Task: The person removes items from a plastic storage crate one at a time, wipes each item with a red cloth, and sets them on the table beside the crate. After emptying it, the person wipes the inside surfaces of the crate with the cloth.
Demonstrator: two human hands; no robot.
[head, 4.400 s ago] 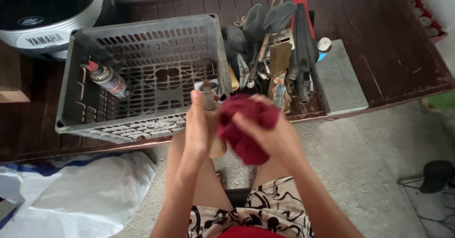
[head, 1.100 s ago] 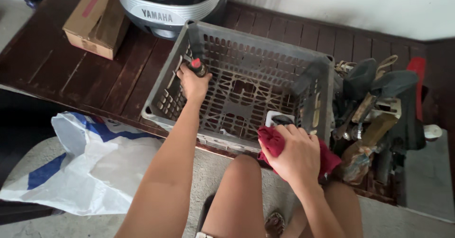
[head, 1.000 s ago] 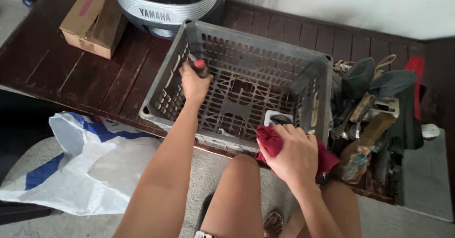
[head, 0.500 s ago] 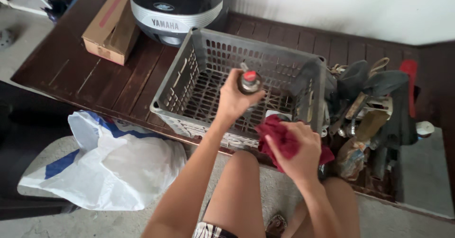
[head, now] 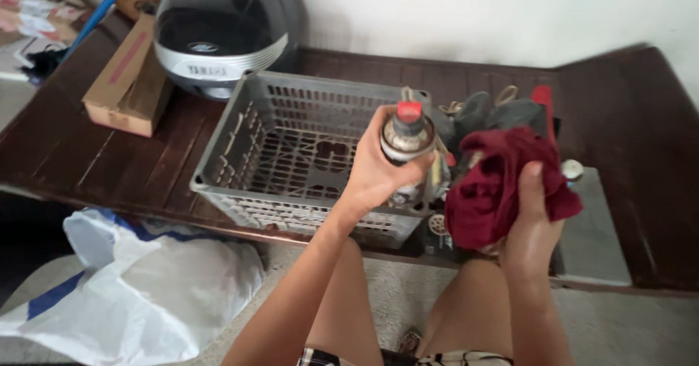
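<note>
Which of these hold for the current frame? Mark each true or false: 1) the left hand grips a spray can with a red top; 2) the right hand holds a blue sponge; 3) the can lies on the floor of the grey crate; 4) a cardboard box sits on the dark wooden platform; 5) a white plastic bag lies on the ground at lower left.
1) True: the left hand is wrapped around the spray can.
2) False: the right hand holds a dark red cloth.
3) False: the can is held up in front of the grey crate.
4) True: the cardboard box rests on the wooden platform.
5) True: white plastic bag.
</note>
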